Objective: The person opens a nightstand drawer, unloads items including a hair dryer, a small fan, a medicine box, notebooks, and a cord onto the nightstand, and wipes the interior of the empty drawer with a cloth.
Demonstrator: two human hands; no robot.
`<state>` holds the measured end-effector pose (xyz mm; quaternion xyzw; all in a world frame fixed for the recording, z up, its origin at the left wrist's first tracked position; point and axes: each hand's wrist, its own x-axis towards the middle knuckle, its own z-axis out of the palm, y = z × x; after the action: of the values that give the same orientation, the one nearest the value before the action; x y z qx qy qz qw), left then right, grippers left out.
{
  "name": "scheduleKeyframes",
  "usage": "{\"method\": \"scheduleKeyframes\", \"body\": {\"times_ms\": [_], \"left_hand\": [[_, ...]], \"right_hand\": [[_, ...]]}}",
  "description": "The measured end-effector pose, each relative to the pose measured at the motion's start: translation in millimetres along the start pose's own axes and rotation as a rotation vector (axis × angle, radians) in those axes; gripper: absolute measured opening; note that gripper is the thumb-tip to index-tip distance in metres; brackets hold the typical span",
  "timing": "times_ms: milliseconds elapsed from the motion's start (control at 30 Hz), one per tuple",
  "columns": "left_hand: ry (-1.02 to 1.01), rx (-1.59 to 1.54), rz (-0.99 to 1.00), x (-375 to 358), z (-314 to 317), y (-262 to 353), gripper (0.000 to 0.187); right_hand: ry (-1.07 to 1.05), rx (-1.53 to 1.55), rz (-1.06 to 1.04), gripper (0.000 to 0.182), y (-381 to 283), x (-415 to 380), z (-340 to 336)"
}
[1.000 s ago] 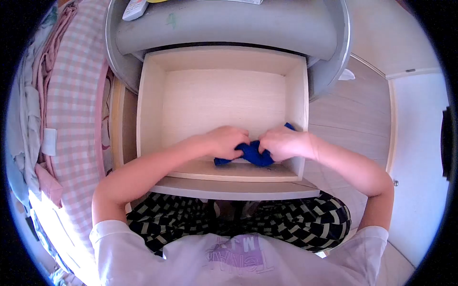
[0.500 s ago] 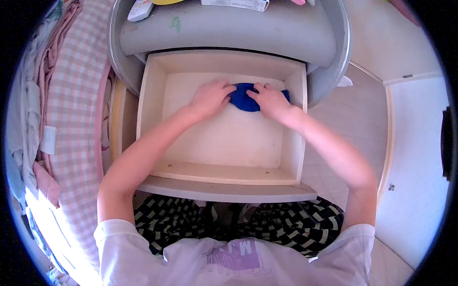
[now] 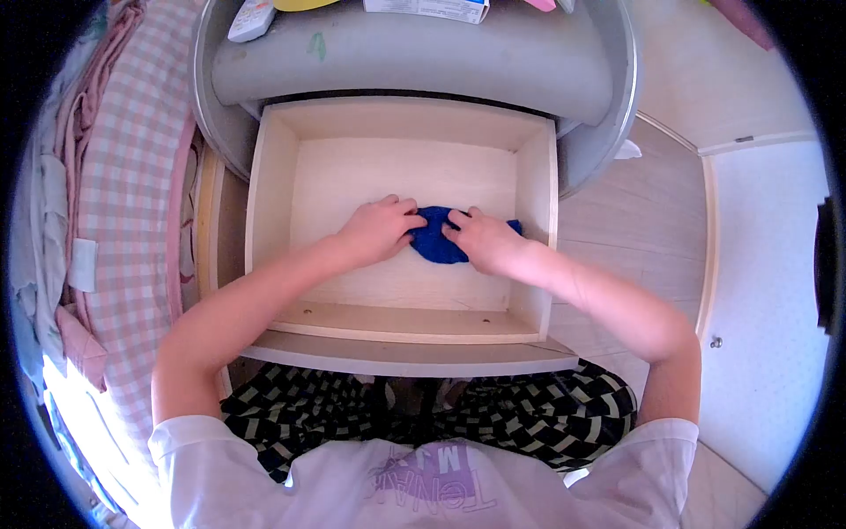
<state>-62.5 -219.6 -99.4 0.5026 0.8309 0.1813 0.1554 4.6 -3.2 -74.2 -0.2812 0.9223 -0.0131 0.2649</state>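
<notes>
So there's a pale wooden drawer [image 3: 273, 189] pulled all the way out from a grey rounded counter [image 3: 414, 53], and the person sits right in front of it with both arms reaching in. A small blue cloth [image 3: 434, 238] lies on the drawer's floor, roughly in the middle, a bit nearer its right wall than its left.

The left hand [image 3: 377, 231] is pressed on the left edge of the cloth, fingers curled over it, so that grip is narrow and has cloth under the fingertips. The right hand [image 3: 480, 240] does the same on the right edge, fingers bent down onto the fabric, and a bit of blue pokes out behind it toward the drawer's right wall. Whether either hand truly pinches the cloth or just presses it flat, can't tell from here.

On top of the counter, behind the drawer, sit a white remote [image 3: 251, 18] and a flat box [image 3: 426, 8]. Left of the drawer there's a bed with a pink checked cover [image 3: 132, 176]. Under the drawer front you can see the person's black and white patterned trousers [image 3: 546, 414].
</notes>
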Motion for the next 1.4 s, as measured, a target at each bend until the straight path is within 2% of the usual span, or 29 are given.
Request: {"method": "scheduleKeyframes", "body": {"times_ms": [200,233,267,333,467,500,533,600,667,733,767,800,833,900,933,1000,1067,1133,1200,1267,1400], "left_hand": [[-0.103,0.028,0.047,-11,0,7,0.03],[-0.158,0.028,0.051,-13,1,8,0.034],[-0.154,0.03,0.052,-16,2,10,0.034],[-0.116,0.021,0.082,-22,2,14,0.028],[-0.173,-0.018,0.096,-27,-6,17,0.029],[-0.245,-0.1,0.078,-26,-9,15,0.028],[-0.315,-0.18,0.061,-24,-13,12,0.027],[-0.281,-0.229,0.022,-17,-24,5,0.027],[-0.251,-0.286,-0.019,-8,-42,-2,0.026],[-0.12,-0.176,-0.121,6,-56,-14,0.027],[-0.119,-0.18,-0.122,13,-59,-19,0.027],[0.042,-0.135,-0.139,20,-58,-27,0.028],[0.203,-0.089,-0.155,25,-59,-32,0.028],[0.212,-0.069,-0.205,40,-58,-34,0.029],[0.22,-0.047,-0.254,48,-57,-31,0.031],[0.208,-0.002,-0.266,59,-46,-29,0.033],[0.204,0.111,-0.184,72,-23,-34,0.035],[0.237,0.106,-0.145,79,-8,-37,0.035],[0.265,0.101,-0.106,82,1,-34,0.035],[0.187,0.112,-0.104,83,-3,-32,0.036],[0.175,0.08,-0.061,78,-3,-34,0.036]], "right_hand": [[-0.04,0.028,-0.045,0.059,-16,-10,4],[0.004,0.062,-0.059,0.04,-19,-12,5],[0.005,0.058,-0.057,0.04,-21,-13,5],[-0.078,0.026,-0.059,0.06,-25,-16,5],[-0.039,0.094,-0.147,0.059,-24,-24,9],[-0.039,0.082,-0.147,0.059,-23,-25,2],[-0.096,0.167,-0.14,0.057,-20,-26,-7],[-0.161,0.241,-0.136,0.055,-13,-25,-24],[-0.015,0.137,-0.09,0.051,-4,-18,-45],[0.139,0.064,-0.011,0.049,10,-8,-59],[0.255,-0.025,-0.022,0.043,20,-1,-60],[0.372,-0.114,-0.033,0.038,31,7,-60],[0.403,-0.178,-0.008,0.038,37,15,-61],[0.477,-0.379,-0.008,0.037,58,33,-51],[0.473,-0.381,-0.007,0.037,63,39,-41],[0.301,-0.335,0.212,0.034,70,48,-26],[0.235,-0.31,0.295,0.034,67,48,-20],[0.174,-0.295,0.466,0.04,68,47,-13],[0.145,-0.287,0.473,0.043,68,49,-5],[0.133,-0.273,0.501,0.05,69,53,0],[0.072,-0.199,0.522,0.053,58,45,3]]}}
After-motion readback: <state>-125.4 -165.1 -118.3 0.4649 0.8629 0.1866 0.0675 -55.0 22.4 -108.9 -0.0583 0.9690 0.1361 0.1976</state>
